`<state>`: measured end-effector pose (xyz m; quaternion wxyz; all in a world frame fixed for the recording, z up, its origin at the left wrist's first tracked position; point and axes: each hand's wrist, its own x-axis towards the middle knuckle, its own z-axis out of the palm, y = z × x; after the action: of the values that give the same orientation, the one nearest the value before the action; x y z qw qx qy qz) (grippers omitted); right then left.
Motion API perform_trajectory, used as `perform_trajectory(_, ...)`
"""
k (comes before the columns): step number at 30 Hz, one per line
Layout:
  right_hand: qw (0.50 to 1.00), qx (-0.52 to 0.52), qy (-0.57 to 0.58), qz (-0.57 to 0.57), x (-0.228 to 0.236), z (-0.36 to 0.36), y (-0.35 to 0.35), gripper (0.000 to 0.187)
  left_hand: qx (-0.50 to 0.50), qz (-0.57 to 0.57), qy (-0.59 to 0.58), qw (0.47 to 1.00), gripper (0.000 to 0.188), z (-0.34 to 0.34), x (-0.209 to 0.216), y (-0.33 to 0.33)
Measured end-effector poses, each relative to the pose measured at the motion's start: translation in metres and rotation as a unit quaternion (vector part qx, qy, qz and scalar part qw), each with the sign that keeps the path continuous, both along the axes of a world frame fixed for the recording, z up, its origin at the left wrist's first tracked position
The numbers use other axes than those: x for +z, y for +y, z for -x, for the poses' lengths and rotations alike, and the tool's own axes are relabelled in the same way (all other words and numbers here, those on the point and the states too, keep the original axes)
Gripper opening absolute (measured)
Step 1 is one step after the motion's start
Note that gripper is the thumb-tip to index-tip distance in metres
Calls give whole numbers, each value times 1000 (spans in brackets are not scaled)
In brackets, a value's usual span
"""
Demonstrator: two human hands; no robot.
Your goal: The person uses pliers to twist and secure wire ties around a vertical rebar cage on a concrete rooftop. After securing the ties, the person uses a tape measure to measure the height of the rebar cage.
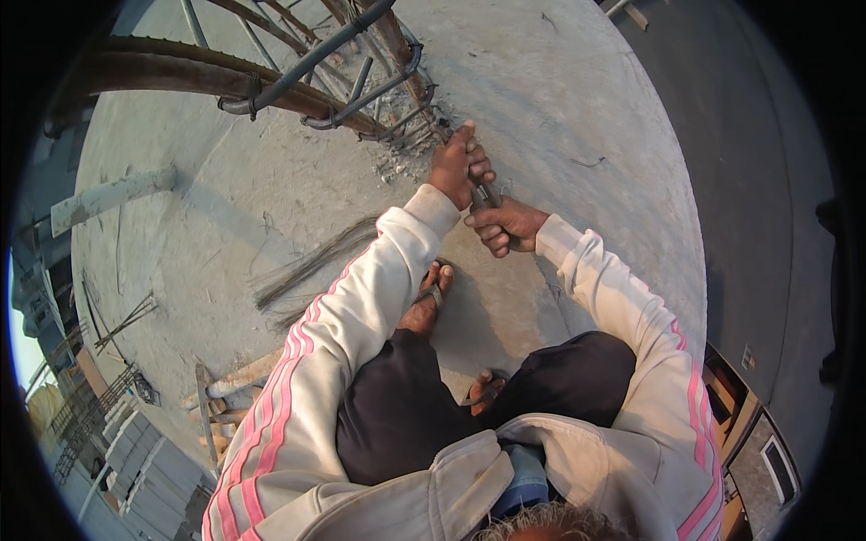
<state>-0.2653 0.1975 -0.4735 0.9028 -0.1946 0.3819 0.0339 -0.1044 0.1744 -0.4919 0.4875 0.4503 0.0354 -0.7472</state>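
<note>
Both my hands are out in front of me, close to the base of a rebar cage [397, 45]. My right hand [510, 225] is closed round a dark metal hand tool [487, 196] that looks like pincers. Just above it, my left hand [457, 167] is closed beside the foot of a rusty upright bar. The tool's upper end runs up to the left fingers, and what they grip is hidden. Grey stirrups [320, 56] cross the ribbed bars, with wire ties at the joints. A bundle of thin tie wire [316, 261] lies on the concrete left of my foot.
I squat on a pale concrete slab [613, 162] with a curved-looking edge and a lower dark surface [767, 180] to the right. Rubble lies round the bars. A pale plank [113, 200], wood scraps [244, 383] and thin rods [126, 322] lie left; stacked blocks [158, 469] stand lower left.
</note>
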Motion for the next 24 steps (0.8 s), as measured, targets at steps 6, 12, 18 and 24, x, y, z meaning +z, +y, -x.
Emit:
perform_trajectory(6, 873, 59, 262, 407, 5, 5, 15, 39, 104, -73, -159, 979, 39, 29, 11, -13)
perform_trajectory(12, 721, 96, 338, 597, -21, 9, 17, 42, 115, -87, -185, 972, 39, 36, 3, -18)
perform_trajectory(18, 991, -4, -128, -44, -27, 23, 8, 38, -34, 4, -134, 990, 39, -1, -5, 6)
perform_trajectory(24, 977, -7, 47, 206, 1, 19, 9, 41, 40, -49, -121, 991, 37, 12, -9, 4)
